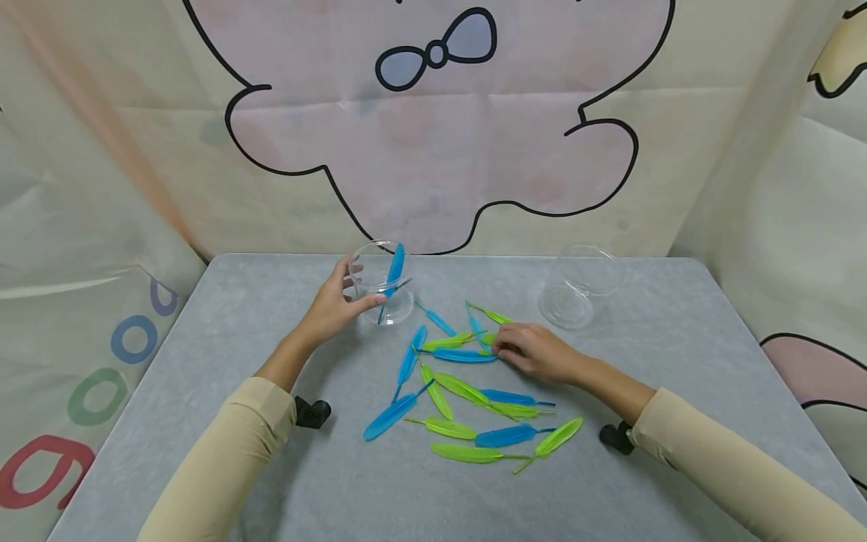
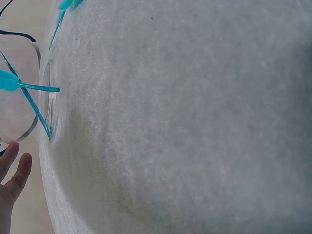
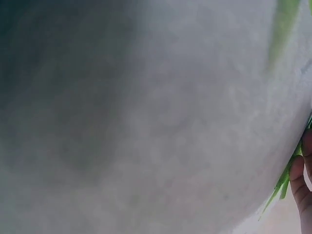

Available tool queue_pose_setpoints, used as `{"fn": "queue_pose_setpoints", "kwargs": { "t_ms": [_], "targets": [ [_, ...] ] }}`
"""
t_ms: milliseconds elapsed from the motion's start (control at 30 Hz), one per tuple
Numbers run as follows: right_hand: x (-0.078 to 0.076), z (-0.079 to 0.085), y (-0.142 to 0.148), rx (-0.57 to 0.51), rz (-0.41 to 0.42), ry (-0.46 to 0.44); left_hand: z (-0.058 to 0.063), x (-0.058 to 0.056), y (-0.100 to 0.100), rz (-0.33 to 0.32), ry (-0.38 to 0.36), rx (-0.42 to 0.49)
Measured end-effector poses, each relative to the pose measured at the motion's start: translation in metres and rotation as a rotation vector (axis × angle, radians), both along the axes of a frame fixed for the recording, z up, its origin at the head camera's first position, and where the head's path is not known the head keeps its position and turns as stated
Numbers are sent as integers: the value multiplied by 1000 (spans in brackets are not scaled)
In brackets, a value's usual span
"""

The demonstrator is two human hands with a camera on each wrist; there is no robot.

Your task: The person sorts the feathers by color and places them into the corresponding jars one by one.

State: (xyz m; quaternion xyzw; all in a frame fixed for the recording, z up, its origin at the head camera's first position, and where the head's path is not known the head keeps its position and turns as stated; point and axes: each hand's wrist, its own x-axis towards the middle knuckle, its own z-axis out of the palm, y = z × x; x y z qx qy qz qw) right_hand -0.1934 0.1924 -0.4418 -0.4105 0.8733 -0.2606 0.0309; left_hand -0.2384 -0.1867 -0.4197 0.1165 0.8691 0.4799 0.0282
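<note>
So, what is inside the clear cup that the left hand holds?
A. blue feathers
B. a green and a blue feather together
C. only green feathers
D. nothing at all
A: in the head view the left hand grips the clear cup, and a blue feather stands inside it; the left wrist view shows only blue quills in it, no green.

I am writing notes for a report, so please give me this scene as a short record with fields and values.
Surface: grey table before a cartoon backdrop
Left hand: holds the left clear cup
Left clear cup contents: blue feathers
Right hand: rests on the loose feathers, fingers at a green feather
Loose feathers: blue and green mixed, lying flat between the two arms
Right clear cup: stands apart from both hands, no feather visible inside
</note>
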Motion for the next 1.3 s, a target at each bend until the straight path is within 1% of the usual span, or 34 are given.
{"fn": "queue_pose_setpoints", "kwargs": {
  "t_ms": [233,500,600,767,900,1167,1300],
  "targets": [
    [1,7,1,-42,-61,-42,1,0,0,-2,5,-1],
    [-3,24,0,-154,-98,-187,3,2,0,4,-18,-7],
    [-5,27,0,-178,-107,-218,3,2,0,6,-23,-8],
    [-8,35,0,-225,-121,-217,2,1,1,3,-19,-8],
    [-11,45,-3,-250,-134,-212,2,1,0,1,-14,-7],
    [-17,64,-14,-267,-167,-216,0,0,0,1,-10,2],
    [-20,70,-19,-282,-194,-249,0,1,1,-1,-13,7]
  ]
}}
